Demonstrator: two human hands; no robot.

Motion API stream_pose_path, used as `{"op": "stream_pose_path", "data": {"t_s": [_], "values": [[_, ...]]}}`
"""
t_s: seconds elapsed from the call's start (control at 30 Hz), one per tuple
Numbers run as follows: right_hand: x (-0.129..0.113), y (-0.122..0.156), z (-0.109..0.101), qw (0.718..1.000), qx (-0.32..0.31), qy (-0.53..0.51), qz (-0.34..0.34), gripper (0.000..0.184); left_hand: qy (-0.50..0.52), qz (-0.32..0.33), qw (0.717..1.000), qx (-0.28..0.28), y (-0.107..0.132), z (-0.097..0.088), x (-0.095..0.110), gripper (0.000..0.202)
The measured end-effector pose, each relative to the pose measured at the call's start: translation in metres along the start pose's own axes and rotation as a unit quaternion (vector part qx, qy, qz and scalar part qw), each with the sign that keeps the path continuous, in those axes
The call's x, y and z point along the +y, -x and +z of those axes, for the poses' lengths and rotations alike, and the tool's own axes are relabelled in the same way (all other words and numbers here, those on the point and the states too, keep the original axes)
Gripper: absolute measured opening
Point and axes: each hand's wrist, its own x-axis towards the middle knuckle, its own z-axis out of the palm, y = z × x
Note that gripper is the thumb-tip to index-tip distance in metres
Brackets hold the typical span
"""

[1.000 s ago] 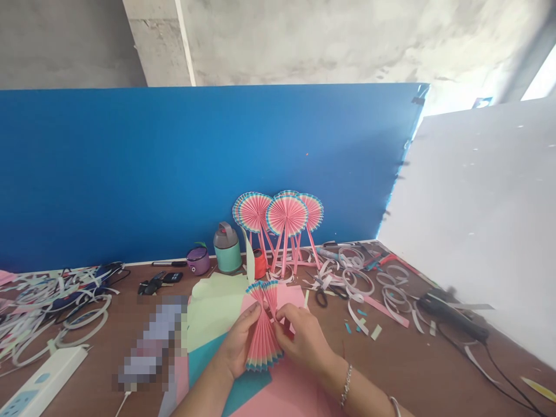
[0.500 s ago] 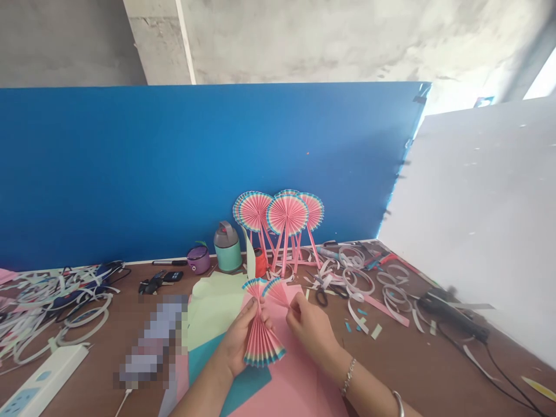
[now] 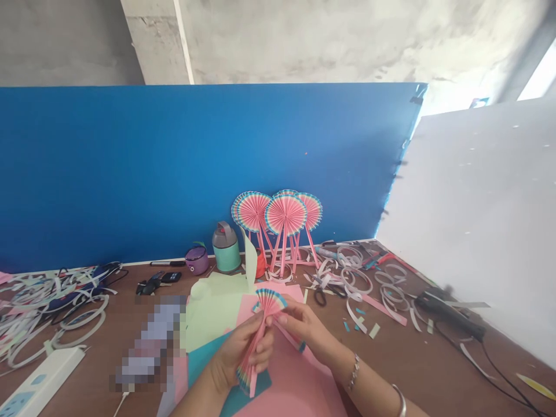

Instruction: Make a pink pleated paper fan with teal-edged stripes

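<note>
A pink pleated paper fan [image 3: 270, 302] with blue and cream edges is held above the stacked paper. My left hand [image 3: 243, 350] is closed around its narrow middle, and one pleated end flares below the fingers. At the right of that middle, my right hand [image 3: 309, 325] pinches the fan; a further pleated section slants down under its fingers. Beneath both hands lie pink sheets [image 3: 299, 382], a teal sheet [image 3: 204, 356] and pale green sheets [image 3: 212, 307]. Several finished round paper fans [image 3: 285, 215] stand behind on pink legs.
Scissors [image 3: 320, 296], curled paper strips [image 3: 356, 280] and scraps cover the right side. A teal-and-grey flask [image 3: 226, 255] and a purple pot [image 3: 197, 260] stand at the back. A white power strip [image 3: 41, 379] and a blurred-out object [image 3: 152, 339] lie left, before a blue partition [image 3: 174, 168].
My left hand has turned, tilting the lower pleated end to the left. The upper pleats now spread toward the right, and my right hand has moved in closer, with another section pointing down.
</note>
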Motion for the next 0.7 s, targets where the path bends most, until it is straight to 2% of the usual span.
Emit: {"op": "stream_pose_path", "data": {"t_s": [0.07,0.2,0.27,0.33,0.4,0.47,0.53,0.6,0.7], "values": [[0.001,0.002,-0.001,0.998,-0.025,-0.053,0.012,0.037,-0.005,-0.019,1.0,-0.023,0.001,0.0,0.0,0.026],[0.015,0.004,-0.001,0.988,-0.046,-0.121,0.088,0.055,-0.018,-0.068,0.997,-0.043,-0.001,0.006,-0.004,0.029],[0.018,0.005,0.0,0.984,-0.033,-0.153,0.091,0.053,-0.03,-0.08,0.995,-0.042,-0.003,0.01,-0.006,0.029],[0.018,0.004,0.002,0.983,0.0,-0.164,0.079,0.044,-0.054,-0.074,0.996,-0.014,-0.004,0.013,-0.008,0.028],[0.016,0.002,0.004,0.984,0.044,-0.161,0.069,0.036,-0.098,-0.047,0.993,0.049,-0.004,0.016,-0.009,0.03],[0.015,0.0,0.004,0.982,0.072,-0.158,0.068,0.034,-0.167,-0.018,0.977,0.131,-0.003,0.02,-0.007,0.034],[0.015,-0.002,0.003,0.982,0.088,-0.151,0.066,0.033,-0.236,0.011,0.953,0.188,-0.001,0.025,-0.004,0.036],[0.018,-0.004,0.001,0.983,0.1,-0.14,0.06,0.033,-0.291,0.034,0.935,0.198,0.001,0.031,0.0,0.033],[0.024,-0.005,-0.001,0.986,0.117,-0.108,0.054,0.032,-0.346,0.066,0.925,0.145,0.001,0.039,0.003,0.027]]}}
